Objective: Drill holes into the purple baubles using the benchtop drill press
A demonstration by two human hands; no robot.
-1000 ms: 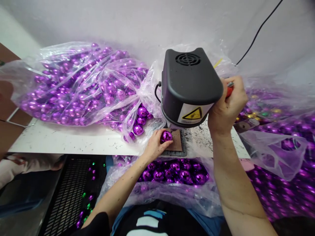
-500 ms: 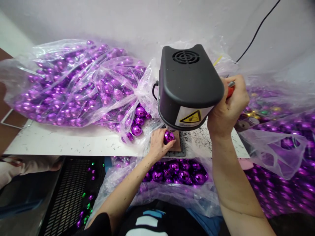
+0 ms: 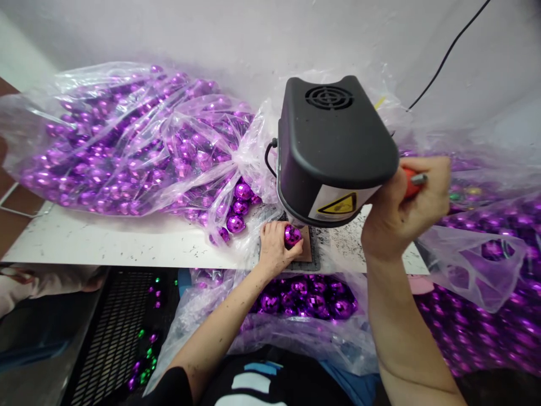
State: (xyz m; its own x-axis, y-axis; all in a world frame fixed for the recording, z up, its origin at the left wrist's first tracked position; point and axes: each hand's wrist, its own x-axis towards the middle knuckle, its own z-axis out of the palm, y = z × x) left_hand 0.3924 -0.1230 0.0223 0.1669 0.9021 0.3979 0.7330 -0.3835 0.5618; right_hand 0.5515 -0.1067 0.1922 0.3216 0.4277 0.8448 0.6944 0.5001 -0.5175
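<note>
Under the black machine head [image 3: 338, 135], which looks like a small drill press, my left hand [image 3: 276, 245] pinches a purple faceted ball [image 3: 292, 236]. Thumb and fingers press it from the sides. The ball sits over a brown pad [image 3: 305, 248] on a dark base; the tool's tip is mostly hidden by the housing. My right hand [image 3: 406, 208] is wrapped round a red lever handle [image 3: 411, 181] at the machine's right side, a metal end poking out between the fingers.
A knotted clear bag [image 3: 127, 146] of purple balls lies on the white table [image 3: 127, 242], with loose balls beside it. An open bag with purple balls [image 3: 304, 296] lies at my lap. More purple balls [image 3: 486, 332] lie right; a black crate [image 3: 107, 332] stands lower left.
My right hand has come down and rightward with the red handle. The left hand still holds the ball in the same spot. The view has shifted slightly.
</note>
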